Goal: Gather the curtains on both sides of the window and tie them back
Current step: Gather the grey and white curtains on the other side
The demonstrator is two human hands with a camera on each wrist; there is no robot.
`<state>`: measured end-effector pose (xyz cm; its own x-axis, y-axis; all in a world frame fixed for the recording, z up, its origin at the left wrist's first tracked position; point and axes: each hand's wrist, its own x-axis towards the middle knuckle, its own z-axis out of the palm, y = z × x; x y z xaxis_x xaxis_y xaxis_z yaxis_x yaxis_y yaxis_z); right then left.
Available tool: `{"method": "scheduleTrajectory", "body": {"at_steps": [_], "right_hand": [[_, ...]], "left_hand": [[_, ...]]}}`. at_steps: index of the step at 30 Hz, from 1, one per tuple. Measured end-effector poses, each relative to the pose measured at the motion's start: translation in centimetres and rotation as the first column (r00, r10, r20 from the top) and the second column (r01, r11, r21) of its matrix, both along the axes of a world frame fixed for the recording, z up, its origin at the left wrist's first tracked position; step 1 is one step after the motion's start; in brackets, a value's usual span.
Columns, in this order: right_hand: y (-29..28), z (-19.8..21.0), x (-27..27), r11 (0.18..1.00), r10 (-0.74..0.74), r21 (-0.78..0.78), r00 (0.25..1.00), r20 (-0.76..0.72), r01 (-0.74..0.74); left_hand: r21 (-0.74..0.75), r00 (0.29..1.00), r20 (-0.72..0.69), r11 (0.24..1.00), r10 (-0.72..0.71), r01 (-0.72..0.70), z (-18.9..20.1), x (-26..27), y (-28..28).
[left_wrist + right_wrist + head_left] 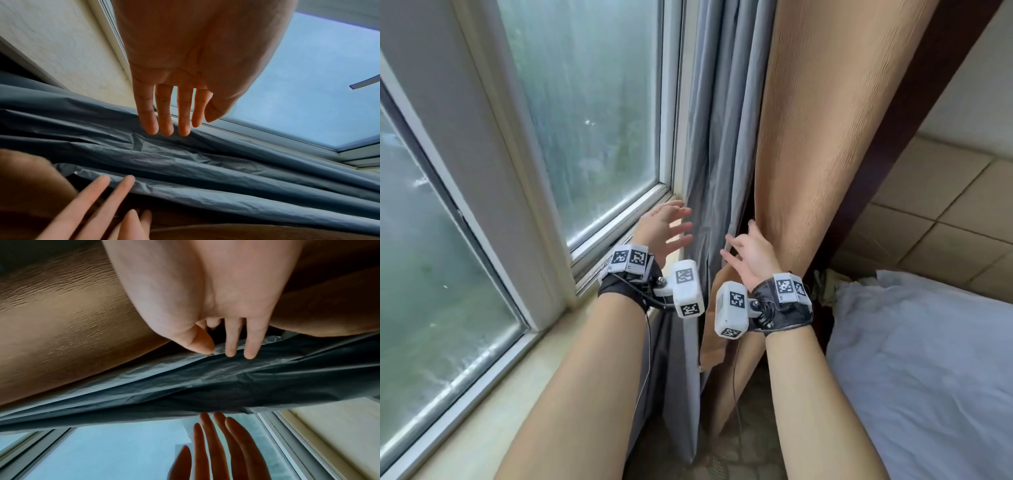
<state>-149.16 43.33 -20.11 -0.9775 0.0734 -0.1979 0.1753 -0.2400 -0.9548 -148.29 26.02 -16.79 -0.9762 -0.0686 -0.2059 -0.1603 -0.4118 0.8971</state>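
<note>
A grey-blue curtain lining (pixel 709 144) hangs in folds beside the window frame, with a tan curtain (pixel 825 137) just right of it. My left hand (pixel 671 229) is open with spread fingers at the lining's window-side edge; its fingertips (pixel 164 129) reach the grey folds (pixel 185 162). My right hand (pixel 744 250) is open on the other side, at the gap between lining and tan curtain. In the right wrist view its thumb and two fingers (pixel 236 345) touch the lining's edge (pixel 205 386) below the tan cloth (pixel 61 321). Neither hand grips any fabric.
The window pane (pixel 592 102) and pale sill (pixel 500 394) lie on the left. A bed with a light sheet (pixel 928 370) stands close on the right, below a tiled wall (pixel 945 212). A crumpled greenish cloth (pixel 825 284) sits between curtain and bed.
</note>
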Motion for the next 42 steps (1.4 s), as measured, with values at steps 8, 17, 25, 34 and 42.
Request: {"method": "scheduleTrajectory", "body": {"at_steps": [8, 17, 25, 34, 42], "right_hand": [[2.5, 0.3, -3.6, 0.954, 0.116, 0.282, 0.992, -0.044, -0.099], [4.9, -2.1, -3.6, 0.927, 0.242, 0.332, 0.955, -0.169, -0.176], [7.0, -2.7, -3.9, 0.817, 0.113, 0.577, 0.98, -0.161, 0.0], [5.6, -1.9, -3.6, 0.816, 0.309, 0.542, 0.944, -0.118, -0.199], [5.3, -1.6, -3.7, 0.786, 0.066, 0.616, 0.985, -0.16, 0.047]], "left_hand": [[-0.034, 0.995, 0.005, 0.995, -0.095, 0.095, 0.4, -2.3, 2.8], [-0.43, 0.974, -0.077, 0.888, -0.215, 0.163, -0.8, -3.2, 5.3], [-0.566, 0.989, -0.133, 0.824, -0.069, -0.018, -2.3, -3.8, 6.6], [-0.475, 0.94, -0.088, 0.844, -0.329, 0.251, -1.2, -2.6, 6.9], [-0.433, 0.976, -0.126, 0.895, -0.176, 0.105, -1.6, -2.5, 6.7]]}}
